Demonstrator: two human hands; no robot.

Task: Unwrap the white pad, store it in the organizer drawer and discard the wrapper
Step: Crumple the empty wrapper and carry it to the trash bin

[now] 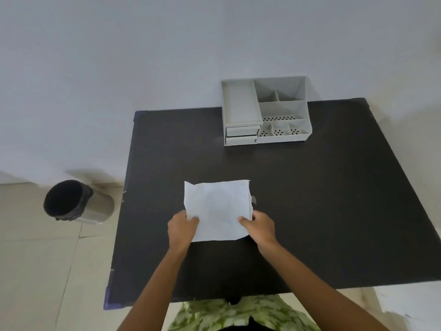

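Observation:
A flat white square, either the wrapped pad or its wrapper (pixel 218 209), is held above the middle of the black table (pixel 334 199). My left hand (pixel 182 229) pinches its lower left edge, thumb on top. My right hand (pixel 261 226) pinches its lower right edge the same way. A small grey scrap (pixel 253 199) sticks out at its right edge. I cannot tell whether a pad is inside. The grey organizer (pixel 266 111) stands at the table's far edge against the wall, with two shut drawers (pixel 242 135) at its front left.
A round bin with a black liner (pixel 71 201) stands on the tiled floor left of the table. The organizer's top has several open compartments. A white wall rises behind the table. My green patterned clothing shows at the table's near edge.

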